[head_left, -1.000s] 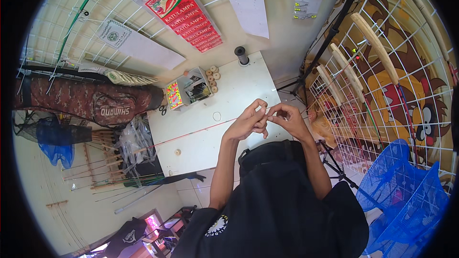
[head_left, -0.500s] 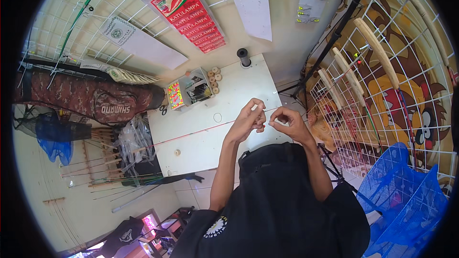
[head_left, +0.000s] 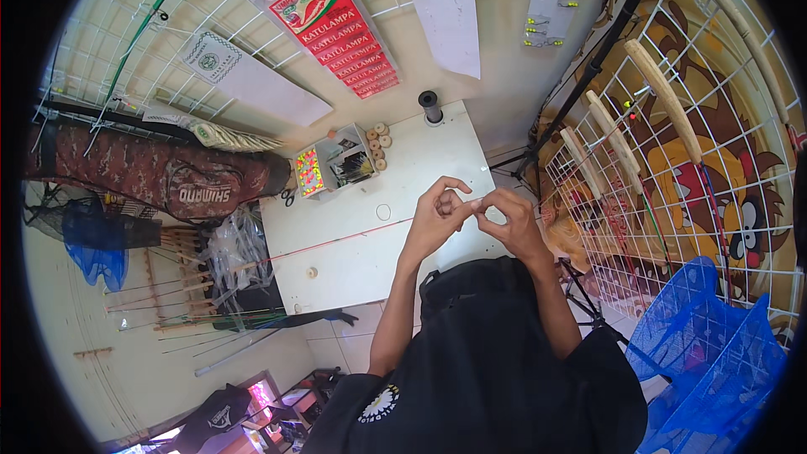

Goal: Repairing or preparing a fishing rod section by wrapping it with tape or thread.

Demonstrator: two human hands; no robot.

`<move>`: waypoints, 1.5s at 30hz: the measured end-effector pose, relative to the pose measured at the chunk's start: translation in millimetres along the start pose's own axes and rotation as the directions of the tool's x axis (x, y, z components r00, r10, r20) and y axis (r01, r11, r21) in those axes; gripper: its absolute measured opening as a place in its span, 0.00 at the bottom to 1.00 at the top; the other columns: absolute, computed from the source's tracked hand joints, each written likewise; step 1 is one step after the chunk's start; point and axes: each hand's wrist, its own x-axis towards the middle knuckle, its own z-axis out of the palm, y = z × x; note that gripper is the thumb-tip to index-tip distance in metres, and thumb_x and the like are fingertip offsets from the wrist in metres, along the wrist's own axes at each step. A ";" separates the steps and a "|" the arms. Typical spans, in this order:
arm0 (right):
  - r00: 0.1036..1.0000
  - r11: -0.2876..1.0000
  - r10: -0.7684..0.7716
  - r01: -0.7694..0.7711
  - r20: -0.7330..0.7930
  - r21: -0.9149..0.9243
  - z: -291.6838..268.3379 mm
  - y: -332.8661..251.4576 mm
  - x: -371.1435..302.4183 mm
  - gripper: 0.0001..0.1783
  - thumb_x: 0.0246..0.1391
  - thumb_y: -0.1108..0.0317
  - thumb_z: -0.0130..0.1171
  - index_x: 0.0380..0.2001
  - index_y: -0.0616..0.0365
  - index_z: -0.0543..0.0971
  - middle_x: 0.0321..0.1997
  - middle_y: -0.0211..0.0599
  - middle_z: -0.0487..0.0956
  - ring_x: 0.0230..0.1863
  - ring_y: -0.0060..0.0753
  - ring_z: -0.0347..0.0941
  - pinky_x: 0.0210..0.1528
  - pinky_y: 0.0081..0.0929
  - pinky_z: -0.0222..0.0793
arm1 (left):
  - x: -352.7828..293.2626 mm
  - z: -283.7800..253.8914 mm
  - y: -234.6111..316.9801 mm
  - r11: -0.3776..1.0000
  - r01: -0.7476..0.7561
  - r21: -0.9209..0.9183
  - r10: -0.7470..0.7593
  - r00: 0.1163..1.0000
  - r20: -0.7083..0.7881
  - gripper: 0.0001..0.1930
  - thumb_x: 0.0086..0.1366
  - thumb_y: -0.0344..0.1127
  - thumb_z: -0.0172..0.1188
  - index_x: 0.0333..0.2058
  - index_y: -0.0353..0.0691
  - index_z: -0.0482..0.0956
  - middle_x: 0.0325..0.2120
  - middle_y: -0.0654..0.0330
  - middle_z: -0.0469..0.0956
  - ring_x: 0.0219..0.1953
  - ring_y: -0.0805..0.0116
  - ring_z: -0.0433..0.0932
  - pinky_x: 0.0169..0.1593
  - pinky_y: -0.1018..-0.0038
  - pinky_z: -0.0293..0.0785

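Left hand: fingers half curled, forefinger arched over, thumb pointing right toward the other hand; can't tell whether it grips or just steadies. Right hand: thumb and forefinger pinched into a ring, tips meeting the left thumb tip; anything in that pinch is too fine to make out. Both are up in front of the chest, over the near right part of the table. Key relation: the thin red rod lies to the left of both hands, long axis running mostly left-right, its far left end dipping a little toward the person's side. Its right end vanishes at the left hand, so left is the nearer one; right sits beyond it, roughly in line with the axis. Can't see where the tip ends, or whether the rod rests on the tabletop or hangs just over it. Going out: a dark loop lies just past the rod on the far side, a small pale disc on the near side, well left of the hands. Farther back, a grey box with bright beads at its left, scissors beside it, round wooden pieces to its right. Off left, clear plastic near the rod's left end. Blue nets at right, well apart.
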 end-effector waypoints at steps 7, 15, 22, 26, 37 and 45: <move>0.991 0.989 0.128 -0.124 -0.048 0.079 -3.0 -6.0 -1.6 0.06 0.47 0.75 0.65 0.28 0.62 0.78 0.28 0.34 0.77 0.25 0.25 0.70 0.28 0.24 0.63 | -0.7 -2.7 -10.7 0.994 -0.071 -0.077 0.078 0.993 0.085 0.14 0.63 0.26 0.63 0.46 0.34 0.73 0.23 0.68 0.70 0.25 0.81 0.71 0.29 0.82 0.68; 0.991 0.987 0.099 -0.086 -0.091 0.135 -7.2 -6.5 -1.2 0.05 0.48 0.75 0.65 0.29 0.61 0.79 0.29 0.31 0.78 0.23 0.20 0.64 0.25 0.20 0.58 | -2.7 -1.3 -5.2 0.995 -0.054 -0.087 0.056 0.998 0.023 0.13 0.63 0.27 0.64 0.45 0.35 0.75 0.27 0.68 0.74 0.24 0.84 0.71 0.27 0.84 0.66; 0.994 0.996 0.010 0.000 -0.105 0.094 -0.6 -3.9 -2.3 0.04 0.48 0.74 0.65 0.29 0.59 0.79 0.30 0.32 0.78 0.24 0.22 0.66 0.26 0.21 0.60 | -2.1 -1.9 -4.7 0.996 -0.056 -0.076 0.052 0.997 -0.054 0.14 0.61 0.28 0.66 0.44 0.34 0.76 0.28 0.62 0.81 0.22 0.83 0.72 0.26 0.85 0.67; 0.992 0.993 0.082 -0.073 -0.096 0.091 -1.4 -9.4 -1.6 0.04 0.48 0.75 0.64 0.29 0.60 0.78 0.30 0.31 0.78 0.24 0.22 0.65 0.26 0.22 0.60 | -3.6 -1.8 -2.8 0.986 -0.077 -0.149 0.059 0.991 -0.120 0.15 0.61 0.28 0.66 0.45 0.32 0.75 0.28 0.57 0.84 0.22 0.80 0.74 0.28 0.82 0.70; 0.986 0.997 0.062 -0.053 -0.152 0.062 0.6 -11.9 -2.9 0.06 0.49 0.75 0.63 0.31 0.60 0.77 0.30 0.31 0.77 0.22 0.23 0.63 0.25 0.23 0.59 | -8.1 -4.5 2.9 0.972 -0.065 -0.226 0.048 0.996 -0.080 0.16 0.62 0.27 0.65 0.47 0.33 0.74 0.33 0.50 0.84 0.29 0.73 0.81 0.41 0.75 0.76; 0.988 0.992 0.090 -0.078 -0.128 0.101 3.8 -8.9 -2.2 0.06 0.49 0.74 0.64 0.31 0.60 0.78 0.30 0.30 0.77 0.22 0.22 0.62 0.25 0.22 0.58 | -8.0 -2.2 4.0 0.983 -0.110 -0.150 0.086 0.984 -0.158 0.17 0.61 0.25 0.65 0.48 0.33 0.72 0.31 0.52 0.84 0.33 0.72 0.82 0.45 0.74 0.76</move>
